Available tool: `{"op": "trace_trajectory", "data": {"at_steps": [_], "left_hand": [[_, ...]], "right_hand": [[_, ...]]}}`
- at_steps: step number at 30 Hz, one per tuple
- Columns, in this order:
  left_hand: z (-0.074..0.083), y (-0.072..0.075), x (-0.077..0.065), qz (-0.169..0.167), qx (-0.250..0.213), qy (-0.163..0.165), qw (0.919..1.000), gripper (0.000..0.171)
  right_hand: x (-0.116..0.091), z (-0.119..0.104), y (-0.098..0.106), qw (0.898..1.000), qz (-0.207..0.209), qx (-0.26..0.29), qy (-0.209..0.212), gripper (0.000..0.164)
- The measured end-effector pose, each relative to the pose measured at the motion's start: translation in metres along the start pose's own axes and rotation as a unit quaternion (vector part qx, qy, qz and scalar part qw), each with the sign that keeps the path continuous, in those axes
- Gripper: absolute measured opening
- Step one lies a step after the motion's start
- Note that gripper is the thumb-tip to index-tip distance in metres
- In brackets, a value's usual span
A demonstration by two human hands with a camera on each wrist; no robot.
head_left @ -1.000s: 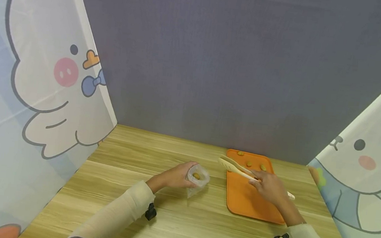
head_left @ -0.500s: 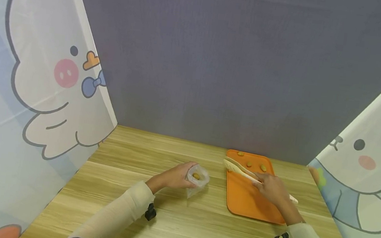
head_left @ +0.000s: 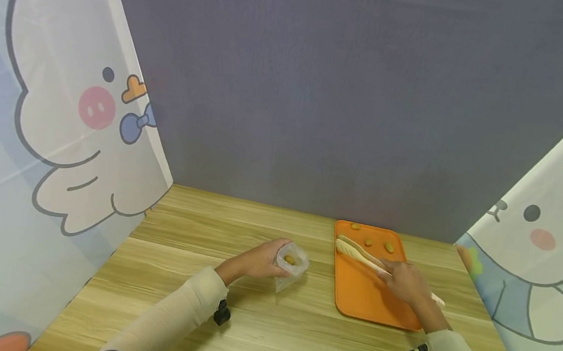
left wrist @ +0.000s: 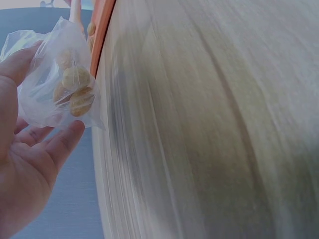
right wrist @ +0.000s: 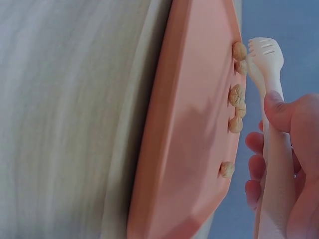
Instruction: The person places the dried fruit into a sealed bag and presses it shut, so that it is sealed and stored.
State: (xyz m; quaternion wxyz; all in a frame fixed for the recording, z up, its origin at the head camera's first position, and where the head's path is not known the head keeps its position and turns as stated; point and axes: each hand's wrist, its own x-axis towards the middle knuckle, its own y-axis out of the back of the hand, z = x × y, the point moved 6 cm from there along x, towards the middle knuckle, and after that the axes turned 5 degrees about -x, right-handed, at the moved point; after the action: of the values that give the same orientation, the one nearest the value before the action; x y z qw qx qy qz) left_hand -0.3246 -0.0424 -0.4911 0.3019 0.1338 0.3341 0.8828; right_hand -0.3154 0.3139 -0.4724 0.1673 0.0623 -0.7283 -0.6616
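Observation:
My left hand (head_left: 263, 258) holds a clear plastic bag (head_left: 291, 280) upright with its mouth spread. Several walnuts (left wrist: 76, 78) show through the film in the left wrist view. To the right lies an orange tray (head_left: 359, 295) with several walnuts (right wrist: 236, 94) on it. Pale cream tongs (head_left: 353, 253) are gripped by my right hand (head_left: 406, 283), thumb on one arm and fingers curled round the other. Their slotted tips are above the tray's far left part, close to a walnut (right wrist: 239, 51); whether they touch it I cannot tell.
Everything stands on a wood-grain table (head_left: 187, 234). A grey panel (head_left: 293, 114) rises behind its back edge. Cartoon-printed sheets (head_left: 59, 135) flank both sides. Each wrist carries a small black camera mount (head_left: 222, 313).
My right hand has drawn the tongs to the right and down, from past the tray's left edge to over its far left part. The left hand and bag have stayed nearly still.

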Motion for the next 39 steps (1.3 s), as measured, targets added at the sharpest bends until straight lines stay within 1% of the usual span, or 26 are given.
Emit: {"op": "trace_trajectory", "data": {"at_steps": [8, 12, 18, 24, 33, 39], "left_hand": [[-0.0014, 0.0, 0.0008, -0.003, -0.003, -0.003, 1.0, 0.086], [-0.0013, 0.0002, 0.0004, -0.004, -0.004, -0.002, 1.0, 0.087], [-0.0019, 0.0002, 0.0006, -0.006, -0.004, -0.002, 1.0, 0.088], [-0.0027, 0.001, 0.0002, -0.006, -0.006, -0.003, 1.0, 0.089], [-0.0027, 0.0011, -0.0001, -0.009, -0.013, -0.001, 0.9999, 0.087], [-0.0025, 0.0015, 0.0001, -0.007, -0.009, -0.002, 0.9999, 0.086]], "right_hand": [[-0.0003, 0.0031, -0.0015, 1.0, -0.013, 0.007, -0.025, 0.043], [-0.0005, 0.0045, -0.0029, 1.0, -0.017, 0.006, -0.025, 0.041], [-0.0022, 0.0072, -0.0073, 1.0, -0.01, -0.012, -0.025, 0.039], [-0.0026, 0.0066, -0.006, 0.999, -0.011, -0.015, -0.026, 0.039], [-0.0027, 0.0085, -0.0073, 0.999, -0.019, -0.016, -0.041, 0.04], [-0.0016, 0.0043, -0.0044, 0.999, -0.017, -0.014, -0.034, 0.039]]}}
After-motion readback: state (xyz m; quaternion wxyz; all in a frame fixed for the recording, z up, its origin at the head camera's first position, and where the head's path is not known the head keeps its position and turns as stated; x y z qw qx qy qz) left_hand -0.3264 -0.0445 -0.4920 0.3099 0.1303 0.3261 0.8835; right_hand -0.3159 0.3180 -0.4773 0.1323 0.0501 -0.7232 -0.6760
